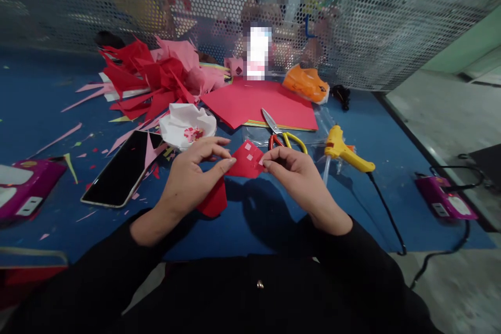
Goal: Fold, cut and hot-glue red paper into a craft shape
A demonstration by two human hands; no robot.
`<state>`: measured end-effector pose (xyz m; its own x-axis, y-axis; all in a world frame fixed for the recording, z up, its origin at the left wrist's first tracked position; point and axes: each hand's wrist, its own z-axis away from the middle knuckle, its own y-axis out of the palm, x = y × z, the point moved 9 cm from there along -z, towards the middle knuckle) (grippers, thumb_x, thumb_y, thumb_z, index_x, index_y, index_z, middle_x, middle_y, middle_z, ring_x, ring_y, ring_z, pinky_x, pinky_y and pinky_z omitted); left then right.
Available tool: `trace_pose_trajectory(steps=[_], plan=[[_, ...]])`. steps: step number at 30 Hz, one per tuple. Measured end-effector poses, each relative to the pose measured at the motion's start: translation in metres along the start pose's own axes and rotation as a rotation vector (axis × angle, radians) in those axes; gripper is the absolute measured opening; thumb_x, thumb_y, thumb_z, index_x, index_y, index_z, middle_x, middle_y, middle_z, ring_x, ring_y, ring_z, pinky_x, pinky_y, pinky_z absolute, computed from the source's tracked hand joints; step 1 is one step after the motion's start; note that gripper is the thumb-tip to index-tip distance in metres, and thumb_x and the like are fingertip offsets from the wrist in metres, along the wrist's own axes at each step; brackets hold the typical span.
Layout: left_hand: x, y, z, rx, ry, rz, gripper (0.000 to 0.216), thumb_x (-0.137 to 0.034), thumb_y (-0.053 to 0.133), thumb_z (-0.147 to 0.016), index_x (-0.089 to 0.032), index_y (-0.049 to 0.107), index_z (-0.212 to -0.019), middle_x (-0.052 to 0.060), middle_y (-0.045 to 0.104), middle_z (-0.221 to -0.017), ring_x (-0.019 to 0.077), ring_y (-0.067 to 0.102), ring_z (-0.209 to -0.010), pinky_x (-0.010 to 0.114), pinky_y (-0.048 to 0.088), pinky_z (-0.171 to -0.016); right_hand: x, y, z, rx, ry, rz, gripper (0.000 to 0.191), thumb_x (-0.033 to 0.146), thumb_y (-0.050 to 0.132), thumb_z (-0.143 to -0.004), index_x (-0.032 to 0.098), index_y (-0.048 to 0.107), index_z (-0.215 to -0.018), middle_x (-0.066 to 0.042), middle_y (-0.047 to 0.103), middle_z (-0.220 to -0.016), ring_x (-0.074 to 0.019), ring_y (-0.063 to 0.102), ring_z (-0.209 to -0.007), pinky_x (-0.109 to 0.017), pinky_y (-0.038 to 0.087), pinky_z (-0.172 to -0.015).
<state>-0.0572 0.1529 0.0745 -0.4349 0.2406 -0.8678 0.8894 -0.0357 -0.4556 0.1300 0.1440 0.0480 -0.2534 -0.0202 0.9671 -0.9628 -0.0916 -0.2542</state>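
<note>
My left hand [191, 175] and my right hand [295, 172] pinch a folded piece of red paper [246, 162] between them, just above the blue table [254, 214]. Small pale squares show on the paper's upper face. A lower part of the red paper [213, 201] hangs down under my left palm. Both hands have their fingers closed on the paper's edges.
A black phone [123, 169] lies left of my hands. A white bowl of scraps [187, 125], red paper sheets [258, 102], scissors [279, 133] and a yellow glue gun [344, 151] lie beyond. Red and pink offcuts [152, 78] pile at back left. Purple boxes [446, 198] sit at both sides.
</note>
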Motion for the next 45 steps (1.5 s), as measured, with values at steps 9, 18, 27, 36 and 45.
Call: trace_pose_trajectory(steps=[9,18,27,36,45], plan=[[0.033,0.036,0.010,0.299,-0.361,0.303,0.015,-0.034,0.074,-0.072,-0.021,0.077,-0.078,0.006,0.072,-0.116,0.0184,0.067,-0.087,0.029,0.052,-0.073,0.004,-0.001,0.002,-0.032,-0.010,0.011,0.009,0.026,0.061,-0.081,0.019,0.066,-0.079,0.001,0.064,-0.071,-0.0135,0.056,-0.066,-0.029,0.044,-0.063],[0.038,0.049,0.022,0.439,-0.501,0.460,0.017,-0.035,0.075,-0.075,-0.019,0.075,-0.082,0.003,0.073,-0.069,0.0154,0.067,-0.064,0.025,0.051,-0.063,0.004,-0.002,0.003,-0.109,-0.045,0.003,0.008,0.025,0.062,-0.083,0.019,0.067,-0.080,0.000,0.066,-0.075,-0.0143,0.057,-0.069,-0.030,0.046,-0.067],[0.022,0.028,0.011,0.249,-0.319,0.156,0.018,-0.033,0.069,-0.081,-0.017,0.075,-0.087,0.000,0.071,-0.066,0.0113,0.065,-0.055,0.021,0.050,-0.057,0.026,0.003,0.016,-0.173,-0.342,0.273,0.008,0.019,0.063,-0.087,0.023,0.069,-0.084,-0.007,0.065,-0.113,-0.0217,0.062,-0.113,-0.045,0.045,-0.102],[0.015,0.029,0.010,0.225,-0.228,0.123,0.014,-0.029,0.071,-0.079,-0.017,0.076,-0.085,0.000,0.073,-0.067,0.0118,0.066,-0.057,0.021,0.053,-0.059,0.034,0.015,0.025,-0.187,-0.471,0.432,0.010,0.017,0.063,-0.087,0.023,0.071,-0.086,-0.011,0.064,-0.128,-0.0236,0.056,-0.126,-0.050,0.043,-0.108],[0.017,0.028,0.011,0.203,-0.220,0.092,0.012,-0.029,0.070,-0.079,-0.017,0.074,-0.081,0.000,0.072,-0.064,0.0120,0.066,-0.055,0.021,0.052,-0.056,0.034,0.020,0.029,-0.215,-0.488,0.441,0.010,0.017,0.064,-0.085,0.022,0.072,-0.085,-0.011,0.064,-0.133,-0.0260,0.051,-0.135,-0.053,0.039,-0.113]])
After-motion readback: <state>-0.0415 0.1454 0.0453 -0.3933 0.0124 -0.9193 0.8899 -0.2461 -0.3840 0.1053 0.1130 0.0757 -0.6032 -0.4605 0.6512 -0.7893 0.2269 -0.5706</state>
